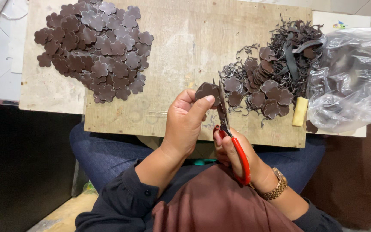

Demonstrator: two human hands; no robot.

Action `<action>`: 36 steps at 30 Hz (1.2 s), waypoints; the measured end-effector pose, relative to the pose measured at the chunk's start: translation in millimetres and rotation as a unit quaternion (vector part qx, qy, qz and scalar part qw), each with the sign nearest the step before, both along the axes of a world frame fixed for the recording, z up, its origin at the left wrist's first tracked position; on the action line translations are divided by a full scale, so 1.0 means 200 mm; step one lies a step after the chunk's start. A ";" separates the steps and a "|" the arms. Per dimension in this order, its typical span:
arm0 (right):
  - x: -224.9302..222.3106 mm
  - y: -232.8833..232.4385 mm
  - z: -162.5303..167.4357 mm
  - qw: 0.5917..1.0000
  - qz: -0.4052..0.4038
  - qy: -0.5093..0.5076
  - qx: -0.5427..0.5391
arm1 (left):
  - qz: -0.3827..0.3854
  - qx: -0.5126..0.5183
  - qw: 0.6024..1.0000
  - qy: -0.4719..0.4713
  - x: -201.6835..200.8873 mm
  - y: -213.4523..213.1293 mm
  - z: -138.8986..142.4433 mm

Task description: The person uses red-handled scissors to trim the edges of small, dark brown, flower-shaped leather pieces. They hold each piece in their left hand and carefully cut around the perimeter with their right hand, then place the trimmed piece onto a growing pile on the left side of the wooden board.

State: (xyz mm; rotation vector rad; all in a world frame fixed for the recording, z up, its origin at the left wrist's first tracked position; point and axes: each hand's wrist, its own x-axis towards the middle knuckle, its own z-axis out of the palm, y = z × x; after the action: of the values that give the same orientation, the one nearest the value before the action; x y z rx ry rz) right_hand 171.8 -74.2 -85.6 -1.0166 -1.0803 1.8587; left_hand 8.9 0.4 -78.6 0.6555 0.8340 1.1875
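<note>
Left hand (184, 122): closed in a pinch on a dark brown flower-shaped piece (207, 91), thumb on its face, held above the near edge of the worktop (181, 47).
Right hand (237, 157): wrapped around the red handles of scissors (225, 124), blades pointing up, just beside the held piece's right edge.
Cut pile (95, 47): many flat brown flower shapes, spread at far left of the worktop.
Uncut heap (271, 73): more flower shapes tangled with thin trimmings, at right.
Plastic bag (351, 77): clear, crumpled, at far right, touching the heap.
Yellowish block (299, 111): beside the bag.
Wrist: gold watch (277, 185) on right.
</note>
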 end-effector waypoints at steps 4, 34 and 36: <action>0.00 -0.01 -0.01 1.000 0.002 0.001 -0.003 | 0.004 0.009 1.000 -0.007 0.00 0.00 -0.01; 0.00 0.00 0.01 0.997 0.018 0.065 -0.039 | -0.041 0.051 0.997 0.038 -0.06 0.01 -0.03; 0.00 0.00 0.01 0.997 0.019 0.067 -0.043 | -0.041 0.057 0.997 0.033 -0.06 0.01 -0.03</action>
State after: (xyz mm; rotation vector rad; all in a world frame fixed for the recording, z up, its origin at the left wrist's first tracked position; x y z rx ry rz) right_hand 171.4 -73.9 -83.8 -0.9103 -0.9527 1.9889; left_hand -2.7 1.8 -84.9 0.8178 0.7905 1.1496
